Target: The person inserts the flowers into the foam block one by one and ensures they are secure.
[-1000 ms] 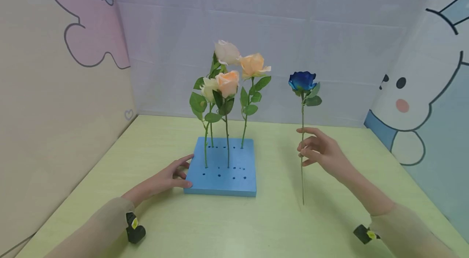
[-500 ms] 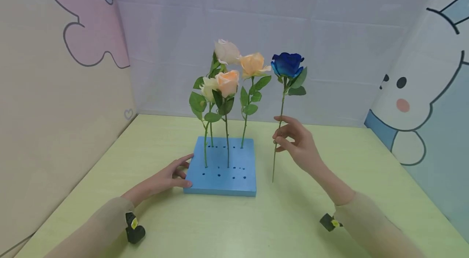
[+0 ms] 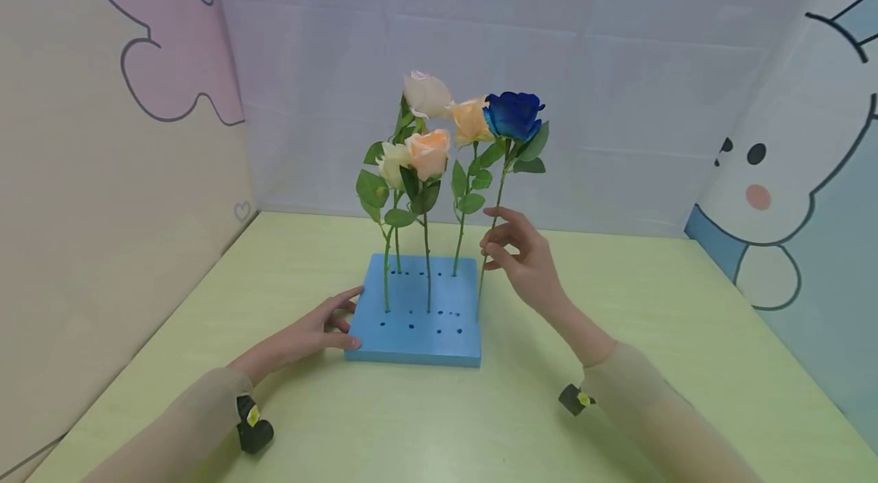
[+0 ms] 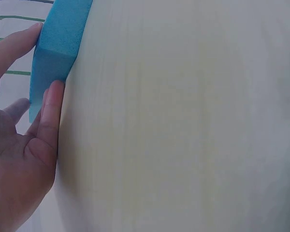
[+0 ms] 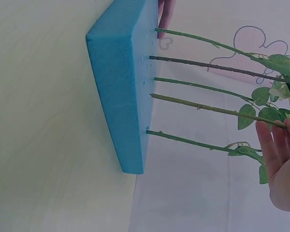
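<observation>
My right hand (image 3: 531, 266) pinches the stem of a blue artificial rose (image 3: 513, 117), which leans slightly right. In the head view its lower end overlaps the right edge of the blue foam block (image 3: 418, 350). The right wrist view has the rose stem (image 5: 198, 106) ending close to the block's top; I cannot tell whether it touches. My left hand (image 3: 318, 332) rests against the block's left side, thumb on the near corner. Standing in the block are a white rose (image 3: 427, 94), a yellow-orange rose (image 3: 469, 122), a peach rose (image 3: 428, 154) and a cream rose (image 3: 392, 166).
Several small holes dot the block's top, mainly toward the front and right. The pale yellow table (image 3: 302, 414) spreads around it. A light cloth backdrop (image 3: 329, 87) stands behind, with cartoon-printed side walls.
The right hand has carried the blue rose leftward from the table's right side to the block's right edge, the bloom now overlapping the yellow-orange rose. Left hand and block stay put.
</observation>
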The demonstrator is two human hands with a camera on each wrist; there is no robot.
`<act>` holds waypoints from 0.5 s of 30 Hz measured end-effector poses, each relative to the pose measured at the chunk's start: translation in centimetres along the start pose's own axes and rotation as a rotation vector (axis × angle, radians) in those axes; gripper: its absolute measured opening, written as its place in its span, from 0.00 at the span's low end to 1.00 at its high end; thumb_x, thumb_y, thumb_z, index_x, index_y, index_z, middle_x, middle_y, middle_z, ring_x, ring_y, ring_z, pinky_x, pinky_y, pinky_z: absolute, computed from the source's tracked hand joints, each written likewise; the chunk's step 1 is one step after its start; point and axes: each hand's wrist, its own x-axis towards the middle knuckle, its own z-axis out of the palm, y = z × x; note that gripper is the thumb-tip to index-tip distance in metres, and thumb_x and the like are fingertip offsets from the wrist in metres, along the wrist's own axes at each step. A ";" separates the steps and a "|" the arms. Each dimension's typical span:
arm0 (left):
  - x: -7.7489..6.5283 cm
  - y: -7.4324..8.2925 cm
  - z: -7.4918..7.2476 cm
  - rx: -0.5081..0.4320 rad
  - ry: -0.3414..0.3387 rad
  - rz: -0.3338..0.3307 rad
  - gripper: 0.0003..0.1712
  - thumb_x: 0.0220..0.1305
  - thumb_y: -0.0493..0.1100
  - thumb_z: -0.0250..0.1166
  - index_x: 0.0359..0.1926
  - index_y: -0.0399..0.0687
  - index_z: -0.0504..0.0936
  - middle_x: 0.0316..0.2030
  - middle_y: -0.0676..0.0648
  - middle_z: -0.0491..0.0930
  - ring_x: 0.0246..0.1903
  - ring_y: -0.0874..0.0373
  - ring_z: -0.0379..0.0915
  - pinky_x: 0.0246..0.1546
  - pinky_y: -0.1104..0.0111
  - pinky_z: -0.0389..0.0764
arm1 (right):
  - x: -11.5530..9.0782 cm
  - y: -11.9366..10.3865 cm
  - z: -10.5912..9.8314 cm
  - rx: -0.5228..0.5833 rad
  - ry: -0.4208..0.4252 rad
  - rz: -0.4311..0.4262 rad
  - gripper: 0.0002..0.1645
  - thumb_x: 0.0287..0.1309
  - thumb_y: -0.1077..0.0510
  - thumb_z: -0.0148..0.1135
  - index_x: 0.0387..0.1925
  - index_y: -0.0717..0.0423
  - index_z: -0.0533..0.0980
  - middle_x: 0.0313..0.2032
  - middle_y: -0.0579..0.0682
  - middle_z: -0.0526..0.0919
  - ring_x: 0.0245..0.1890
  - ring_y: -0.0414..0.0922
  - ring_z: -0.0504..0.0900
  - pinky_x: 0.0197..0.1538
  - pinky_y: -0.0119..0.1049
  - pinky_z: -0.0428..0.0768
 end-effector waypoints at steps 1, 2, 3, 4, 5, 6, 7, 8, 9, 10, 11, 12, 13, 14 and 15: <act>0.0 0.0 0.0 0.001 0.000 0.002 0.53 0.61 0.51 0.69 0.78 0.58 0.47 0.68 0.37 0.61 0.55 0.49 0.67 0.53 0.60 0.71 | 0.1 0.0 0.2 0.001 0.002 0.001 0.26 0.63 0.71 0.58 0.62 0.59 0.70 0.35 0.65 0.80 0.33 0.52 0.82 0.34 0.37 0.86; 0.0 0.0 0.0 -0.001 -0.001 0.004 0.53 0.61 0.51 0.69 0.78 0.58 0.47 0.68 0.37 0.61 0.55 0.49 0.67 0.53 0.60 0.71 | 0.2 0.0 0.3 0.006 0.003 0.003 0.26 0.63 0.71 0.58 0.62 0.58 0.70 0.35 0.65 0.80 0.32 0.52 0.82 0.34 0.37 0.86; 0.0 0.0 0.0 0.000 -0.001 0.004 0.53 0.61 0.51 0.69 0.78 0.58 0.47 0.68 0.37 0.61 0.55 0.49 0.67 0.53 0.60 0.71 | 0.3 0.1 0.5 0.010 0.004 0.005 0.26 0.63 0.71 0.58 0.62 0.58 0.70 0.35 0.65 0.80 0.32 0.53 0.82 0.34 0.38 0.86; 0.0 0.0 0.0 -0.001 -0.001 0.004 0.53 0.61 0.51 0.69 0.78 0.58 0.47 0.68 0.37 0.61 0.55 0.49 0.67 0.53 0.60 0.71 | 0.4 0.1 0.6 0.012 0.004 0.006 0.26 0.64 0.71 0.58 0.62 0.58 0.70 0.35 0.65 0.81 0.32 0.52 0.82 0.34 0.38 0.86; 0.0 0.0 0.0 0.002 -0.001 0.004 0.53 0.61 0.51 0.69 0.78 0.58 0.47 0.68 0.37 0.61 0.54 0.49 0.67 0.53 0.60 0.71 | 0.4 0.1 0.7 0.017 0.004 0.007 0.26 0.63 0.71 0.58 0.62 0.58 0.70 0.35 0.65 0.81 0.32 0.52 0.82 0.34 0.38 0.86; 0.0 0.0 0.0 0.004 -0.001 0.002 0.53 0.61 0.51 0.69 0.78 0.57 0.47 0.67 0.37 0.61 0.54 0.49 0.67 0.53 0.60 0.71 | 0.5 0.1 0.9 0.022 0.005 0.008 0.26 0.63 0.71 0.57 0.62 0.58 0.70 0.35 0.65 0.81 0.32 0.51 0.82 0.34 0.38 0.86; 0.0 0.0 0.0 0.004 0.000 0.001 0.53 0.61 0.51 0.69 0.78 0.57 0.47 0.67 0.37 0.61 0.54 0.49 0.67 0.53 0.60 0.71 | 0.6 0.1 1.0 0.025 0.004 0.010 0.25 0.64 0.71 0.57 0.62 0.59 0.70 0.35 0.65 0.81 0.32 0.51 0.82 0.34 0.37 0.86; 0.0 0.0 0.0 0.005 0.000 -0.001 0.53 0.61 0.51 0.69 0.78 0.57 0.47 0.67 0.37 0.61 0.54 0.49 0.67 0.53 0.60 0.71 | 0.7 0.1 1.1 0.030 0.004 0.013 0.25 0.63 0.72 0.57 0.62 0.60 0.70 0.35 0.65 0.81 0.32 0.51 0.82 0.34 0.38 0.86; 0.0 0.1 0.0 0.008 0.000 -0.004 0.53 0.61 0.51 0.69 0.78 0.57 0.47 0.67 0.37 0.61 0.54 0.49 0.67 0.53 0.60 0.71 | 0.7 0.1 1.3 0.033 0.003 0.015 0.25 0.64 0.72 0.57 0.62 0.61 0.69 0.35 0.65 0.81 0.33 0.51 0.82 0.34 0.38 0.86; 0.0 0.1 0.0 0.007 0.000 -0.005 0.53 0.61 0.51 0.69 0.78 0.57 0.47 0.67 0.37 0.61 0.54 0.49 0.67 0.53 0.60 0.71 | 0.8 0.1 1.4 0.037 0.002 0.018 0.26 0.63 0.72 0.56 0.62 0.62 0.69 0.35 0.65 0.81 0.33 0.51 0.82 0.34 0.40 0.86; 0.0 0.1 0.0 0.007 0.000 -0.006 0.53 0.61 0.51 0.69 0.78 0.57 0.47 0.67 0.37 0.61 0.54 0.49 0.67 0.53 0.60 0.71 | 0.9 0.1 1.5 0.043 0.001 0.019 0.26 0.63 0.72 0.56 0.62 0.63 0.69 0.35 0.65 0.81 0.33 0.50 0.82 0.34 0.41 0.86; 0.0 0.1 -0.1 0.007 0.001 -0.008 0.53 0.61 0.51 0.69 0.78 0.57 0.47 0.67 0.37 0.61 0.54 0.49 0.67 0.53 0.60 0.71 | 0.9 0.0 1.6 0.047 0.000 0.021 0.26 0.63 0.73 0.56 0.63 0.64 0.68 0.35 0.66 0.81 0.33 0.50 0.82 0.34 0.43 0.86; 0.0 0.1 -0.1 0.007 0.000 -0.007 0.53 0.61 0.51 0.69 0.78 0.57 0.47 0.67 0.37 0.61 0.54 0.49 0.67 0.53 0.60 0.71 | 1.0 0.0 1.7 0.050 -0.002 0.021 0.26 0.63 0.73 0.56 0.63 0.64 0.68 0.35 0.66 0.80 0.33 0.50 0.82 0.35 0.44 0.86; 0.0 0.1 -0.1 0.006 0.001 -0.010 0.53 0.61 0.51 0.69 0.78 0.57 0.47 0.67 0.37 0.61 0.54 0.49 0.67 0.53 0.60 0.71 | 1.0 0.1 1.8 0.051 -0.003 0.019 0.26 0.64 0.73 0.56 0.62 0.64 0.68 0.35 0.66 0.80 0.33 0.48 0.82 0.35 0.46 0.86; 0.0 0.1 -0.1 0.006 0.001 -0.011 0.53 0.61 0.51 0.69 0.78 0.57 0.47 0.67 0.37 0.61 0.54 0.49 0.67 0.53 0.60 0.71 | 1.1 0.1 1.9 0.052 -0.003 0.017 0.25 0.64 0.73 0.56 0.62 0.64 0.68 0.35 0.66 0.80 0.33 0.47 0.82 0.35 0.47 0.86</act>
